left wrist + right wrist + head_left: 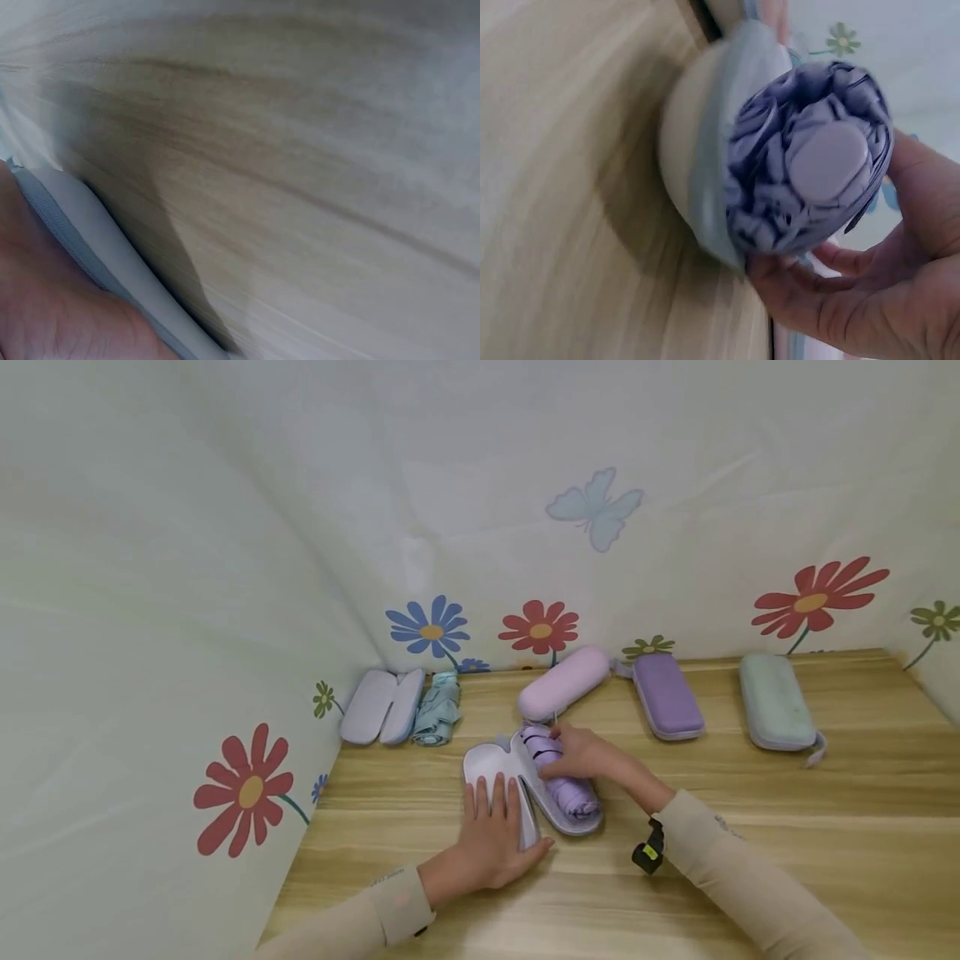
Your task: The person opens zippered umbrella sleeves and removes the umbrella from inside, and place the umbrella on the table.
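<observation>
An open zippered case (486, 763) with a pale lining lies unfolded at the centre of the table. In its right half rests a folded purple umbrella (572, 795), tightly rolled. My right hand (583, 753) grips the umbrella near its far end, with thumb and fingers on either side. My left hand (489, 842) presses flat on the left half, its fingers spread. The left wrist view has only the edge of the case (131, 262) beside part of that hand (67, 315). Seen end-on in the right wrist view, the umbrella (769, 161) sits against the case's rim.
Another open case (367, 710) and a folded teal umbrella (437, 710) lie at the back left. Along the back are a closed pink case (564, 683), a purple case (666, 693) and a mint case (776, 697). A flower-printed curtain (480, 527) borders the wooden table (862, 827).
</observation>
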The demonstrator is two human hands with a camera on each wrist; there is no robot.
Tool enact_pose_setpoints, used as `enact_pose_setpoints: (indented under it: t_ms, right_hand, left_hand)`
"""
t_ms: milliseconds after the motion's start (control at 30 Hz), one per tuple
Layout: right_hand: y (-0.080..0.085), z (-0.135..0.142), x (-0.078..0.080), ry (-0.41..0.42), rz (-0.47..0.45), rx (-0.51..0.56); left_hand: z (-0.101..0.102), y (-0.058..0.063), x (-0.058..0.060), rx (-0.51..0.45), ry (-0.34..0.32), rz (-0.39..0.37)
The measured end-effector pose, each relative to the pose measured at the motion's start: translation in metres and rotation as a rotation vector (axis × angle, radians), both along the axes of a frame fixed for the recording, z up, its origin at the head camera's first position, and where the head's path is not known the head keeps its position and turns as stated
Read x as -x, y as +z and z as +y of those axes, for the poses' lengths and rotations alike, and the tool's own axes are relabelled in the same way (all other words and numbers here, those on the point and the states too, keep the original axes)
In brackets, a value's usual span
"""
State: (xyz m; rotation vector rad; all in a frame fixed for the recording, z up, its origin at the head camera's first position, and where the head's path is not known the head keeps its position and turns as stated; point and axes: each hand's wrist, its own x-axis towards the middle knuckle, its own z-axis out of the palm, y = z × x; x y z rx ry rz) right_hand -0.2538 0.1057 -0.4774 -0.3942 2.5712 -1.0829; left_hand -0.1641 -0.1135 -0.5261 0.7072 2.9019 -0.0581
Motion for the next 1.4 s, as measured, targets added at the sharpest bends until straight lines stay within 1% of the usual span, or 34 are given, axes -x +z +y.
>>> enact_pose_setpoints:
  t_ms: [100, 133, 200, 233, 300, 367, 433, 567, 700, 767, 833, 900, 967, 1033, 1100, 1133, 1233, 1300, 1333, 1400]
  right_hand:
    - [0.004, 0.009, -0.004, -0.054, -0.022, 0.098]
    - [0.006, 0.013, -0.007, -0.076, -0.029, 0.124]
    - [0.011, 0.019, -0.012, -0.105, -0.016, 0.146]
    - [0.013, 0.022, -0.015, -0.111, 0.005, 0.139]
    - [0.015, 0.028, -0.021, -0.108, 0.045, 0.092]
    - [0.015, 0.033, -0.028, -0.097, 0.072, 0.017]
    - [0.013, 0.035, -0.035, -0.071, 0.083, -0.048]
    - [0.005, 0.030, -0.047, -0.010, 0.106, -0.155]
    - [-0.004, 0.020, -0.054, -0.003, 0.143, -0.249]
    - [-0.005, 0.019, -0.055, -0.008, 0.141, -0.259]
    - [-0.004, 0.020, -0.053, -0.002, 0.128, -0.250]
    - [0.000, 0.025, -0.049, 0.032, 0.104, -0.200]
    - [0.003, 0.032, -0.044, 0.059, 0.082, -0.146]
    - [0.007, 0.040, -0.039, 0.071, 0.060, -0.089]
    - [0.012, 0.050, -0.035, 0.065, 0.063, -0.039]
    - [0.014, 0.054, -0.034, 0.054, 0.068, -0.024]
    - [0.023, 0.066, -0.032, 0.030, 0.094, 0.004]
    - [0.027, 0.071, -0.032, 0.018, 0.109, 0.010]
    - [0.028, 0.073, -0.032, 0.010, 0.110, 0.012]
    - [0.030, 0.076, -0.033, 0.006, 0.110, 0.022]
  left_hand:
    - [-0.004, -0.002, -0.003, -0.024, 0.004, 0.000]
    - [-0.006, -0.004, -0.004, -0.017, 0.008, -0.007]
    - [-0.011, -0.004, -0.006, -0.012, 0.021, -0.007]
    - [-0.015, -0.004, -0.006, -0.011, 0.031, -0.003]
    - [-0.022, -0.002, -0.007, -0.003, 0.056, -0.001]
    - [-0.028, 0.000, -0.006, 0.003, 0.073, 0.006]
    - [-0.032, 0.002, -0.001, 0.008, 0.085, 0.014]
    - [-0.031, 0.007, 0.015, 0.022, 0.092, 0.023]
    - [-0.030, 0.005, 0.032, 0.035, 0.116, -0.003]
    - [-0.030, 0.003, 0.040, 0.044, 0.121, 0.000]
    - [-0.030, 0.004, 0.046, 0.052, 0.116, 0.012]
    - [-0.029, 0.009, 0.050, 0.066, 0.104, 0.028]
    - [-0.027, 0.014, 0.050, 0.089, 0.100, 0.034]
    - [-0.023, 0.020, 0.047, 0.097, 0.100, 0.041]
    - [-0.013, 0.027, 0.042, 0.090, 0.097, 0.068]
    - [-0.007, 0.031, 0.038, 0.078, 0.087, 0.085]
    - [0.018, 0.042, 0.027, 0.032, 0.075, 0.104]
    - [0.035, 0.046, 0.021, 0.023, 0.096, 0.078]
    - [0.043, 0.048, 0.020, 0.017, 0.121, 0.053]
    - [0.056, 0.049, 0.021, 0.020, 0.191, -0.014]
